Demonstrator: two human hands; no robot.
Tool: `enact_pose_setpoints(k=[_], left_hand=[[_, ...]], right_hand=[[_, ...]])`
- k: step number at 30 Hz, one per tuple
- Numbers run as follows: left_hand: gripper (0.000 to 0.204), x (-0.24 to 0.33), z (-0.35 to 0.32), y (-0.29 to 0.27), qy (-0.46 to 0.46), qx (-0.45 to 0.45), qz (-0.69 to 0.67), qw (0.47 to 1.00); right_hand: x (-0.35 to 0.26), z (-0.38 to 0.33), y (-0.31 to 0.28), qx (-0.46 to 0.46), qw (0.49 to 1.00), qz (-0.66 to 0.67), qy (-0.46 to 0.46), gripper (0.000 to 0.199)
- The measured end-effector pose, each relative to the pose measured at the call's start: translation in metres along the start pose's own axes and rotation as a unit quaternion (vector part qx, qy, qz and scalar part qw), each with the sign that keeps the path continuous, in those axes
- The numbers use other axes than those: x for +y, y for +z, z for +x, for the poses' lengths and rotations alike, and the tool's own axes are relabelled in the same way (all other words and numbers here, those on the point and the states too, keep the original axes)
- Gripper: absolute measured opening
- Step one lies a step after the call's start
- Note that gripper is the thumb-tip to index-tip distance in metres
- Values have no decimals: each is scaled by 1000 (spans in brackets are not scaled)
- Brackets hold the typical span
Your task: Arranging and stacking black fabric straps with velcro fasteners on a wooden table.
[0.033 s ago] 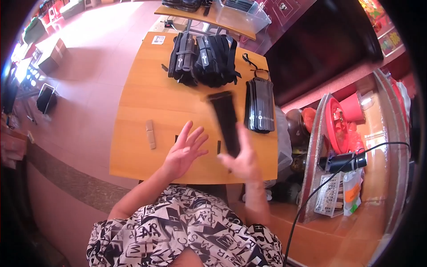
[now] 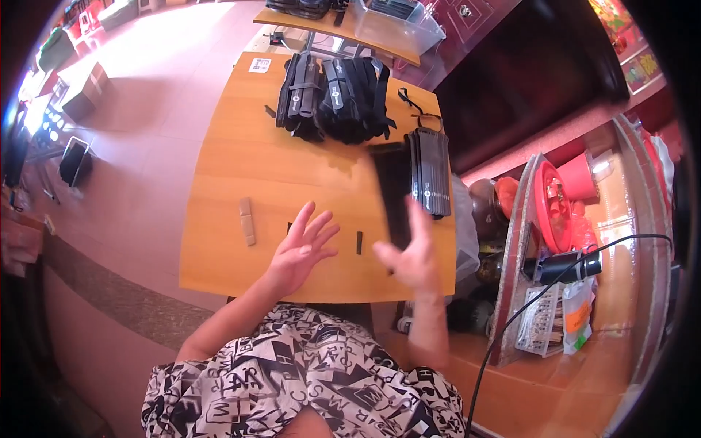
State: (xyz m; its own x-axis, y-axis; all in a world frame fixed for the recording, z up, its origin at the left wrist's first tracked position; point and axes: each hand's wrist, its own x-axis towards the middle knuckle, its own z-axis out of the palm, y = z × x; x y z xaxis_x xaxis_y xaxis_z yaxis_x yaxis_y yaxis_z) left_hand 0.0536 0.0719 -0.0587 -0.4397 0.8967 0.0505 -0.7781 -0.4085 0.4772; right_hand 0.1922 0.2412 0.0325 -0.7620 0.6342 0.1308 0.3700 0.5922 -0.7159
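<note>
My right hand, at the right front of the table, grips a long flat black strip by its near end. The strip is smeared by motion, and the fingers behind it are partly hidden. Its far end is beside a neat stack of dark grey flat bands at the table's right edge. My left hand is held open above the table's near part, fingers spread, with nothing in it. Close to its fingertips a small black piece shows in part. Another thin black piece lies between my hands.
Two strapped bundles of black bands stand at the back of the wooden table. A jointed tan piece lies at left, a black cord loop at back right. Farther off is a clear bin; shelves stand at right.
My right hand has moved right with the black strip, bringing it up against the stack. My left hand has barely moved.
</note>
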Motion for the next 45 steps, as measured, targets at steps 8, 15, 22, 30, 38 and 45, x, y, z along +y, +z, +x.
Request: enact_pose_setpoints(k=[8, 15, 22, 30, 38, 45], left_hand=[[81, -1, -14, -21, -40, 7, 63, 997], [74, 4, -12, -21, -50, 9, 21, 998], [73, 3, -13, -21, -46, 6, 21, 999], [75, 3, -9, -19, -54, 7, -1, 999], [70, 5, -13, -24, -52, 5, -4, 999], [62, 9, -15, -12, -58, -31, 57, 996]], right_hand=[[109, 96, -63, 138, 976, -157, 52, 86], [111, 112, -44, 118, 967, -204, 99, 90], [119, 113, -36, 97, 963, -216, 131, 91], [140, 114, -39, 74, 969, -212, 98, 91], [143, 112, -30, 47, 977, -201, 56, 96], [112, 101, -48, 63, 958, -274, 62, 99]])
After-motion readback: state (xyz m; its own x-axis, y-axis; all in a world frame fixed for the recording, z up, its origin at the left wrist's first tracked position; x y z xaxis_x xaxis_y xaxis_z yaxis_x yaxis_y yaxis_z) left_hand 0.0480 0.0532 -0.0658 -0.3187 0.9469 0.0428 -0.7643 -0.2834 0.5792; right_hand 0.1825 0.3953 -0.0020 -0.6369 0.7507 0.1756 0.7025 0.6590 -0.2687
